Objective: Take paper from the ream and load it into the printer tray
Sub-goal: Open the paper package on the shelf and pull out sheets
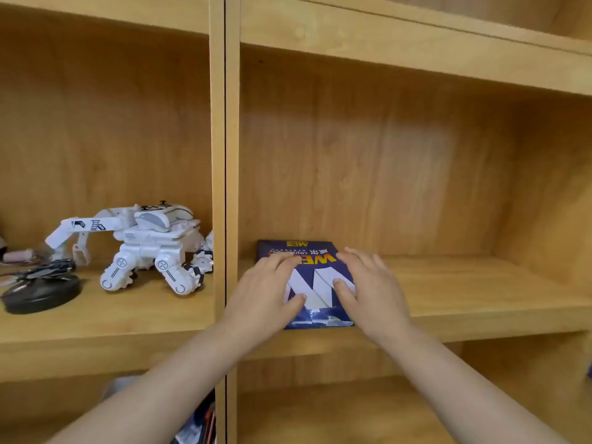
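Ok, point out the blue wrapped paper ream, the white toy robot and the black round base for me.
Blue wrapped paper ream point(315, 285): head view, white letter on its top face.
White toy robot point(150, 245): head view, its body.
Black round base point(41, 294): head view, its top surface.

One ream point(315, 277), two hands point(266, 293) point(371, 290), one toy robot point(141, 248).

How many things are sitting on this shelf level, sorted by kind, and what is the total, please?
Paper ream, blue wrapper, under both hands: 1
White toy robot: 1
Black round base with a dark gadget on it: 1
Small pinkish item at the far left edge, too unclear to identify: 1
Total: 4
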Action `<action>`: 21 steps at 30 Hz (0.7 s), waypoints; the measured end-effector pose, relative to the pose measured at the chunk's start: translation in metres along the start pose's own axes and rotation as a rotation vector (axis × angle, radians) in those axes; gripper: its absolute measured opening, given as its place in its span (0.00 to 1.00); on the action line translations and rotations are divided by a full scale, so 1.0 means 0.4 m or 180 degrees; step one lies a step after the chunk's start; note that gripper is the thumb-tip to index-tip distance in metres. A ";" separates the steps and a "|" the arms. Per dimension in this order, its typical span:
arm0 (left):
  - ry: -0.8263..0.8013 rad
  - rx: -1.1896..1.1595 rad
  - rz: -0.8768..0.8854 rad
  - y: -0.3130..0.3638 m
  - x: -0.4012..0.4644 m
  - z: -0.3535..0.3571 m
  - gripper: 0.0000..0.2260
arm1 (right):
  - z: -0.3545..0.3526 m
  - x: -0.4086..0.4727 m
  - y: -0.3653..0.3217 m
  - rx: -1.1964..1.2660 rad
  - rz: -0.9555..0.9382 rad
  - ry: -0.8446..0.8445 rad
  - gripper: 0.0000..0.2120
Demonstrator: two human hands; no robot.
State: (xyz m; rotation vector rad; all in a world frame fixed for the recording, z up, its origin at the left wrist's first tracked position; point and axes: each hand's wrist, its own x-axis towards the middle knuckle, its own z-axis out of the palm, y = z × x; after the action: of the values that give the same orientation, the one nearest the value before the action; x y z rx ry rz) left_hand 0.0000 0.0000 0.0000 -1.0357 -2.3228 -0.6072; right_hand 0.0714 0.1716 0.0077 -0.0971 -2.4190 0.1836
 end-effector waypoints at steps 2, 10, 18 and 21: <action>-0.0051 0.0063 -0.0099 0.001 0.001 0.024 0.28 | 0.017 0.005 0.010 0.0232 -0.0034 -0.0093 0.21; -0.0144 0.0408 -0.0630 0.009 0.012 0.095 0.27 | 0.101 0.034 0.062 0.0587 -0.0259 -0.0571 0.18; -0.0112 0.0578 -0.0858 0.014 -0.003 0.145 0.29 | 0.131 0.077 0.085 0.0621 -0.0488 -0.1100 0.23; 0.0000 0.0589 -0.0902 0.009 -0.010 0.164 0.31 | 0.147 0.083 0.091 0.0609 -0.0582 -0.1220 0.22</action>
State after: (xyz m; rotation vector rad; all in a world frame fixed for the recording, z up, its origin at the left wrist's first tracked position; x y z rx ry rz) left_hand -0.0129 0.0381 -0.0520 -0.6286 -2.4917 -0.4840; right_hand 0.0086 0.2051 -0.0204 0.2686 -2.7562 0.3771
